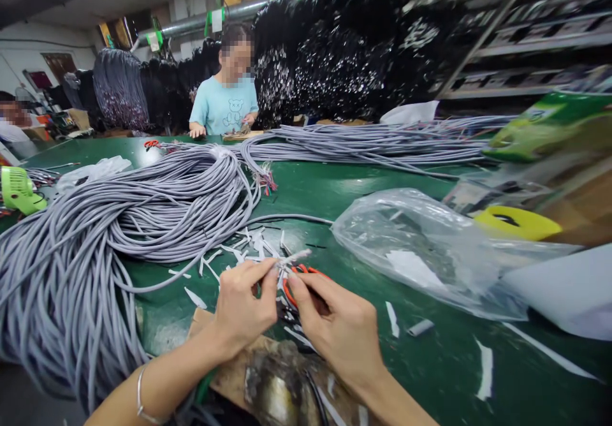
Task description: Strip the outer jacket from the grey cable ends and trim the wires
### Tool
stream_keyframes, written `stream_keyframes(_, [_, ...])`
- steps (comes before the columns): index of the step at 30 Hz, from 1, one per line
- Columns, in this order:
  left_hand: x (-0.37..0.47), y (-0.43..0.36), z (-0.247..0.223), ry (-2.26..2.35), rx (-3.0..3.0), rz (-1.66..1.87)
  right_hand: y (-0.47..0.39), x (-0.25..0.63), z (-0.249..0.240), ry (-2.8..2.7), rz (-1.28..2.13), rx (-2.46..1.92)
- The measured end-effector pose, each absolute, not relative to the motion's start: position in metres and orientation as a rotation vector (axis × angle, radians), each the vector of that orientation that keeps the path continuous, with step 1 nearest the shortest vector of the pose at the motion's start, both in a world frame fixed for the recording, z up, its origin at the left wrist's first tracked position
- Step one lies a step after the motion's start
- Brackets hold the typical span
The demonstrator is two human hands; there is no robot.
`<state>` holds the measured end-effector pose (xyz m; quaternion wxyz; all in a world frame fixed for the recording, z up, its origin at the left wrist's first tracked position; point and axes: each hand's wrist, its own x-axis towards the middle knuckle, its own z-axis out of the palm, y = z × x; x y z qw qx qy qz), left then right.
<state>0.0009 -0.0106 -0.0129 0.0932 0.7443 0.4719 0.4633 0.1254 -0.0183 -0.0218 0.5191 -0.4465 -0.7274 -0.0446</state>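
White, or very near it, is the slim strand (297, 257) at the centre of everything here, and look how it sits: just beyond the fingertips of the left hand (248, 305), its long axis slanting out to the right and a little away from the person! The left is the nearer hand, its grip drawn down to a pinch, thumb against forefinger, with the strand's near end between them and the far end poking free

And here's the right hand (342, 324), just beside it on the near side of the strand, thumb and forefinger brought close together, pointing in towards the left; whether that grip has hold of anything, I cannot tell through the blur. The whole business turns, I'd judge, on that crosswise angle, the free end lying past the right hand's fingertips instead of in line with them

Orange-red handles (289, 291) show right behind those right fingertips, held or merely lying there, no telling. Beneath the hands, a wooden board (234, 375) carries a dark, worn metal block (277, 391); beyond them, white offcuts (261, 244) litter the green table (430, 372). To the left, a great heap of grey cables (157, 209); to the right, a clear plastic bag (406, 247); and across the table, a co-worker in a light blue T-shirt (224, 104)
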Motion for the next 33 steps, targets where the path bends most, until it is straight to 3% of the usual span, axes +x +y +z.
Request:
stream_keyframes(10, [0.000,-0.014,-0.011,1.405,2.195,1.389,-0.019,0.128,-0.020,-1.732,-0.035,-1.097])
stream_keyframes(18, [0.002,-0.016,-0.016,1.428,2.335,1.387,-0.019,0.126,-0.022,-1.613,0.420,-1.197])
stream_keyframes(26, [0.002,-0.006,-0.013,1.446,2.262,1.090,-0.036,0.107,-0.018,-1.759,-0.388,-0.928])
stream_keyframes(29, [-0.004,0.004,-0.014,1.472,2.101,1.010,-0.045,0.100,-0.013,-1.895,-0.416,-0.565])
stream_keyframes(33, [-0.009,0.008,-0.015,1.446,1.842,1.182,-0.033,0.115,-0.014,-1.706,-0.297,-1.021])
